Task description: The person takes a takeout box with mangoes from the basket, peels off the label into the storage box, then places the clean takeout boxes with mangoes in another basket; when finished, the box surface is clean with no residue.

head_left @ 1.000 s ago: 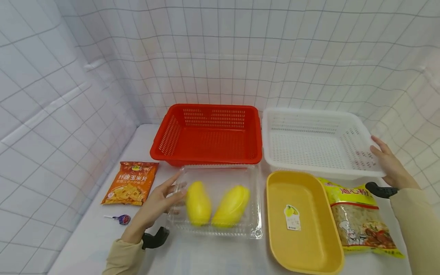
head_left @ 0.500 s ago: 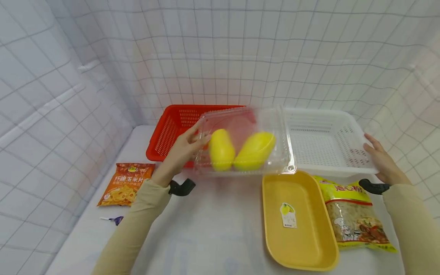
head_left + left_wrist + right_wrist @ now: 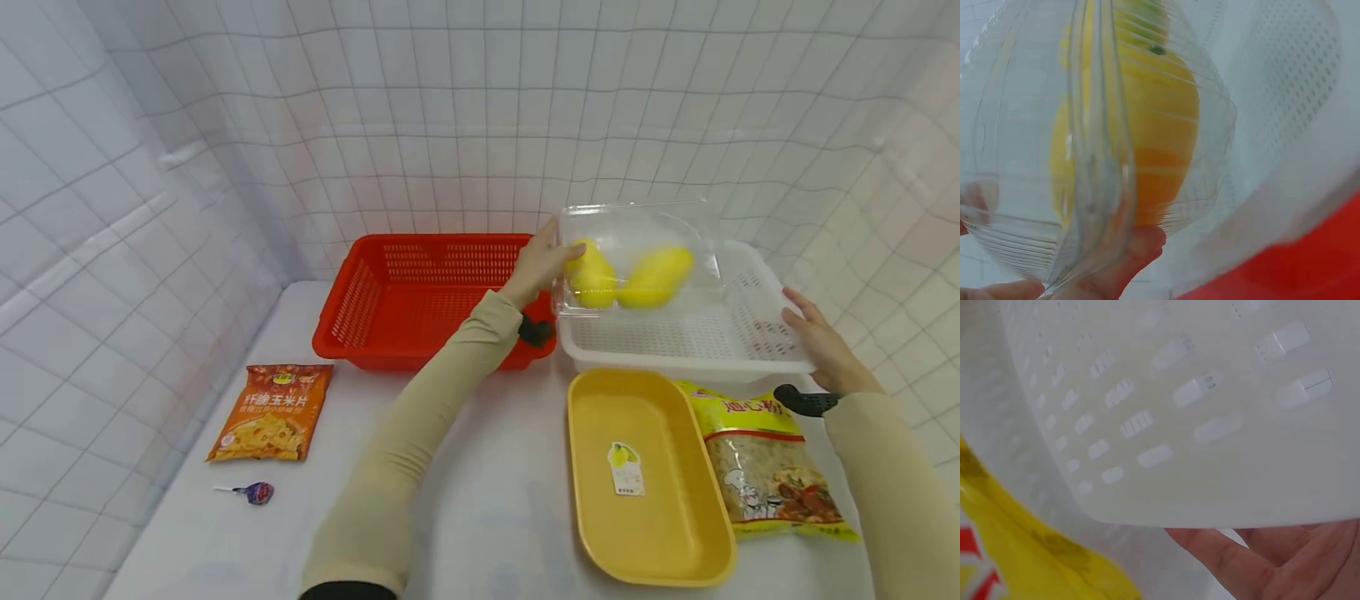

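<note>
My left hand (image 3: 538, 265) pinches the left edge of a clear plastic clamshell box (image 3: 639, 220), fingers behind and thumb in front. Inside lie two yellow mangoes, one on the left (image 3: 594, 283) and one on the right (image 3: 657, 277). Seen in the left wrist view, the thumb (image 3: 1146, 245) presses the ridged plastic close to the fruit. The box overlaps the back left part of the white mesh basket (image 3: 675, 364). At that basket's right side, my right hand (image 3: 831, 346) touches the rim with its fingers extended; the right wrist view has the fingertips hidden behind the rim.
A red basket (image 3: 435, 360) stands left of the white one. In front are a yellow tray (image 3: 660, 517) with a fruit sticker and a yellow pasta bag (image 3: 765, 467). At the left lie an orange snack bag (image 3: 273, 412) and a lollipop (image 3: 258, 493). Tiled-pattern cloth walls enclose the table.
My left hand has lifted the clamshell box with the mangoes off the table and carried it rightward and back, past the red basket to the white one. My right hand stays at the white basket's rim.
</note>
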Tool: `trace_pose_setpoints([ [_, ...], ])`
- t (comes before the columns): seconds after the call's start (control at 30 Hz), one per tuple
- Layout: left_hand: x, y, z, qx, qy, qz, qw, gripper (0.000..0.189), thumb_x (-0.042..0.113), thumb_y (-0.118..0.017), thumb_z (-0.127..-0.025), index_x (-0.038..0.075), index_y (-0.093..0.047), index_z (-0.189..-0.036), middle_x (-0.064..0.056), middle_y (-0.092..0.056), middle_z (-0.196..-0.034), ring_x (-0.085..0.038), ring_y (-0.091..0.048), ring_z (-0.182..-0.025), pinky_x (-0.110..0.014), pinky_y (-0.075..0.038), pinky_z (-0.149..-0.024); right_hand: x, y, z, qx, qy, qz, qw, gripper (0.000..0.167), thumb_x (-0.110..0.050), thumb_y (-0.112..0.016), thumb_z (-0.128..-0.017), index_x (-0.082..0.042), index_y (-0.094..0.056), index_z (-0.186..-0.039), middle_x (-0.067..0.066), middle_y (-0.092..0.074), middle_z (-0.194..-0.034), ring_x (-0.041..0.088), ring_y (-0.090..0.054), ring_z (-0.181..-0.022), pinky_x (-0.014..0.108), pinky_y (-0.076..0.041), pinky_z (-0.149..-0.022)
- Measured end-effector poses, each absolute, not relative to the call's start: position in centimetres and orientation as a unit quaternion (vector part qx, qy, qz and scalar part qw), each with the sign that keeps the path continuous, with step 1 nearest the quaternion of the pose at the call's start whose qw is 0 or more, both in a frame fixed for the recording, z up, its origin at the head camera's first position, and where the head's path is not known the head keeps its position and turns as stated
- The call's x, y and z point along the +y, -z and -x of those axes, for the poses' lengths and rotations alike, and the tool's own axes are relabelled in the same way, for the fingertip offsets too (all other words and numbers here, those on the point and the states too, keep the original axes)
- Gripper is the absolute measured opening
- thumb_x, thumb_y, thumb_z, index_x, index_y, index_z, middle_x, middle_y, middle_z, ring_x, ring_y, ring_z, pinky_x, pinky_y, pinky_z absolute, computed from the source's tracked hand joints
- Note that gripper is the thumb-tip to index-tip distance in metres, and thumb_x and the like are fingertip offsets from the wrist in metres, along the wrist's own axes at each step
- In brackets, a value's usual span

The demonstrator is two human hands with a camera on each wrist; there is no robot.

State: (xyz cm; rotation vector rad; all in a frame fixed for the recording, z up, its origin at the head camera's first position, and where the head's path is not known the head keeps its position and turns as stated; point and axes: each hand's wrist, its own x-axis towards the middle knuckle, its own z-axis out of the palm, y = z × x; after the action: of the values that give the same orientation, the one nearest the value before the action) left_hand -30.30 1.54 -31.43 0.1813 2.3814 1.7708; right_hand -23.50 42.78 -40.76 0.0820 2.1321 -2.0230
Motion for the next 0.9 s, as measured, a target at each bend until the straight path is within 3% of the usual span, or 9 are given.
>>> trace_pose_setpoints([
  [0.27, 6.3, 34.3, 31.5, 0.842, -0.525, -0.029, 0.12, 0.067, 0.026, -0.06, -0.095, 0.012, -0.023, -0.149, -0.015, -0.052, -0.127, -0.027, -0.061, -0.088, -0.034, -0.056, -0.057, 42.4, 41.0, 23.4, 0.731, 0.674, -0.03, 0.097, 0.062, -0.036, -0.037, -0.103, -0.037, 0.001, -0.152, -0.011, -0.043, -0.112, 0.002, -0.059, -0.085, 0.028, -0.054, -0.066],
  [0.5, 8.5, 35.2, 31.7, 0.9, -0.415, -0.018, 0.13, 0.074, 0.032, -0.057, -0.095, 0.004, -0.016, -0.15, -0.02, -0.054, -0.127, -0.03, -0.056, -0.109, -0.033, -0.049, -0.084, 42.2, 41.1, 23.3, 0.726, 0.68, -0.027, 0.099, 0.062, -0.036, -0.036, -0.103, -0.036, 0.001, -0.153, -0.01, -0.043, -0.114, 0.003, -0.059, -0.086, 0.03, -0.054, -0.066],
  [0.6, 9.1, 35.6, 32.0, 0.908, -0.392, -0.011, 0.147, 0.076, 0.033, -0.056, -0.095, 0.002, -0.014, -0.15, -0.021, -0.055, -0.125, -0.029, -0.057, -0.108, -0.032, -0.048, -0.085, 42.1, 41.2, 23.3, 0.734, 0.672, -0.029, 0.097, 0.062, -0.036, -0.036, -0.103, -0.036, 0.001, -0.152, -0.011, -0.043, -0.115, 0.003, -0.059, -0.087, 0.03, -0.055, -0.065],
  [0.77, 9.1, 36.3, 32.6, 0.892, -0.417, -0.004, 0.176, 0.074, 0.032, -0.056, -0.096, 0.005, -0.013, -0.15, -0.024, -0.052, -0.128, -0.031, -0.062, -0.097, -0.034, -0.054, -0.073, 41.8, 41.1, 23.3, 0.756, 0.648, -0.025, 0.089, 0.062, -0.037, -0.035, -0.103, -0.034, 0.002, -0.153, -0.005, -0.042, -0.12, 0.002, -0.059, -0.087, 0.03, -0.055, -0.066],
  [0.9, 8.9, 36.3, 32.2, 0.887, -0.419, 0.016, 0.193, 0.075, 0.031, -0.054, -0.097, 0.006, -0.008, -0.151, -0.021, -0.045, -0.137, -0.028, -0.054, -0.112, -0.032, -0.05, -0.082, 41.7, 41.2, 23.2, 0.757, 0.647, -0.026, 0.088, 0.062, -0.037, -0.035, -0.103, -0.033, 0.003, -0.153, 0.0, -0.039, -0.125, 0.002, -0.059, -0.087, 0.03, -0.055, -0.065],
])
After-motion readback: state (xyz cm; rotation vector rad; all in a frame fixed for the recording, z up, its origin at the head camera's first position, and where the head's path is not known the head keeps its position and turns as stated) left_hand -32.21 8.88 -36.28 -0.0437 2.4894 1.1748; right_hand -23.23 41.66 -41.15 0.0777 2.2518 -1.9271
